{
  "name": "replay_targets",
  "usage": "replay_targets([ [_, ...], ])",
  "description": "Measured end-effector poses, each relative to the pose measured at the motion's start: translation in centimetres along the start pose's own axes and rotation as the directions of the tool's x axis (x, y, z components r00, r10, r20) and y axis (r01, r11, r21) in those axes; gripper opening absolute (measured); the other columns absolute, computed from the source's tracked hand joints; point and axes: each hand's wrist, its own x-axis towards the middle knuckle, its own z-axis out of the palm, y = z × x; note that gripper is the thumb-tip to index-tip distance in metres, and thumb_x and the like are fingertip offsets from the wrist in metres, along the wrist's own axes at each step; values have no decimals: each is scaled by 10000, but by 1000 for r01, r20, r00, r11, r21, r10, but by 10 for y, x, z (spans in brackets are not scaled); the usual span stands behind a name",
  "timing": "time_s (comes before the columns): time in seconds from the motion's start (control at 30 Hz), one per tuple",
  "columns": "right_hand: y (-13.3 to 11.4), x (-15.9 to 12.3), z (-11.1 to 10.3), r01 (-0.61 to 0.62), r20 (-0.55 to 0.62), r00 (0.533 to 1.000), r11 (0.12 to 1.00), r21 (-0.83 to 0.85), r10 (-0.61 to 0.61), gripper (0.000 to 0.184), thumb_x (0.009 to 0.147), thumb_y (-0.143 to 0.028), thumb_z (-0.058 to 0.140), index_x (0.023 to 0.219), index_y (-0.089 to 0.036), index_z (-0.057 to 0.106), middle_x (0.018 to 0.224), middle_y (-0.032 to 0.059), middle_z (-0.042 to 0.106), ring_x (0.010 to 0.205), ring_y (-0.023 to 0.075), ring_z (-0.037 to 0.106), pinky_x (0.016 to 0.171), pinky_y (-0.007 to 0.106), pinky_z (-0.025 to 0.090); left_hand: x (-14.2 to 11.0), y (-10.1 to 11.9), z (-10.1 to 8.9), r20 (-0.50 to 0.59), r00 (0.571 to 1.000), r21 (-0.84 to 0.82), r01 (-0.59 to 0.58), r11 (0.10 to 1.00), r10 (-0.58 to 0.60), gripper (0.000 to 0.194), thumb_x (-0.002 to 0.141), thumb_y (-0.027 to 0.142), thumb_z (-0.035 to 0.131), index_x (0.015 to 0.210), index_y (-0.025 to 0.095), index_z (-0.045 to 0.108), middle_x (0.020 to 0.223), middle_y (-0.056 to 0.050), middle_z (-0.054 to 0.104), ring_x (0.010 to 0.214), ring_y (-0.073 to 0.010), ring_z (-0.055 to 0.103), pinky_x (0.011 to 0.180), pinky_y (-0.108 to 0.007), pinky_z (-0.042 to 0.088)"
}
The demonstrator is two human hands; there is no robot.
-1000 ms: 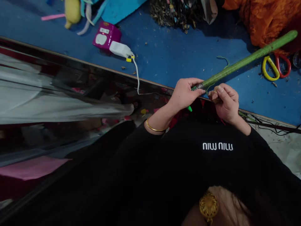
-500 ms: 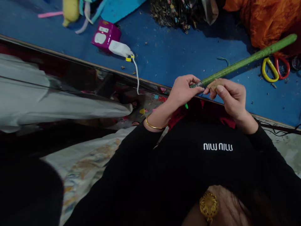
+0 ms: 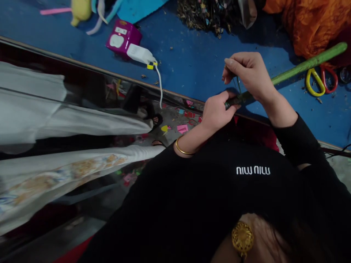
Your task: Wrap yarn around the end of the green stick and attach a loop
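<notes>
A long green wrapped stick (image 3: 307,65) slants from the upper right down to my hands over the blue table (image 3: 192,62). My left hand (image 3: 216,111), with a gold bangle on its wrist, is closed around the stick's dark near end. My right hand (image 3: 246,73) is raised above the stick, its fingers pinched on a thin green thread (image 3: 239,86) that runs down to the stick.
A magenta power box (image 3: 123,36) with a white charger (image 3: 139,54) and cable lies at the upper left. Yellow and red scissors (image 3: 320,78) lie at the right under the stick. Orange fabric (image 3: 309,22) and dark dried scraps (image 3: 205,14) lie along the far edge. White cloth (image 3: 55,109) hangs at the left.
My right hand has lifted from beside the stick's end up and to the left, drawing the thread upward. My left hand keeps its hold on the stick.
</notes>
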Motion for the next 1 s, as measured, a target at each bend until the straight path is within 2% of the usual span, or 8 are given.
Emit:
replay_targets([
  [0.1,7,11,2,-179,-18,984,981,-79,178,423,1008,-189,638,586,-186,621,620,-13,662,590,83,597,652,240,511,-7,3,1,-29,1000,-3,11,1000,-11,367,845,207,732,1201,219,642,993,-41,780,991,-259,752,946,-376,568],
  [0.23,15,15,3,-246,-36,969,959,-138,243,440,967,-322,726,567,-171,621,613,-12,655,580,84,587,616,249,483,-13,1,6,-58,998,8,-15,1000,15,495,864,190,704,1335,243,558,1083,-30,774,1024,-231,758,977,-358,568],
  [0.4,23,16,0,-224,-14,974,963,-149,225,471,939,-472,744,580,-186,637,563,-5,637,570,115,607,643,292,504,-13,-5,8,-54,994,64,-95,993,98,388,885,201,672,1269,217,626,1219,-47,764,1093,-239,750,983,-341,561],
  [0.53,24,15,1,-213,-14,977,968,-136,213,429,942,-317,761,540,-222,643,555,-1,646,569,123,622,675,299,537,-11,-4,8,-60,992,61,-106,993,109,262,887,210,668,1146,188,706,1151,-54,794,1078,-241,746,967,-331,555],
  [0.7,-4,8,-11,-292,-63,956,955,-61,288,508,1006,-137,636,502,-145,567,628,24,672,670,64,636,673,196,509,-5,-5,6,-40,998,10,-50,999,51,237,839,228,714,1069,185,754,1070,-49,810,994,-241,755,923,-335,556],
  [0.83,-39,-1,-41,-225,-92,969,972,68,231,439,989,-91,617,552,-114,597,692,30,717,642,84,673,557,207,456,1,-11,6,9,1000,-85,2,996,-1,244,805,273,751,1033,188,768,1043,-46,817,982,-230,753,925,-330,557],
  [0.9,-54,0,-56,-197,-39,977,958,209,209,441,1034,-121,496,600,-125,574,719,-11,729,716,88,721,652,225,514,2,-12,7,29,999,-127,27,991,-23,258,790,295,764,1017,172,776,1042,-61,819,976,-232,753,920,-332,561],
  [1.0,-69,13,-74,-114,-52,988,926,360,142,604,1055,-199,83,679,-140,552,751,-88,699,1021,55,728,924,250,503,3,-11,7,72,995,-146,76,986,-66,284,768,305,767,1008,156,788,1035,-72,821,959,-238,753,909,-346,570],
])
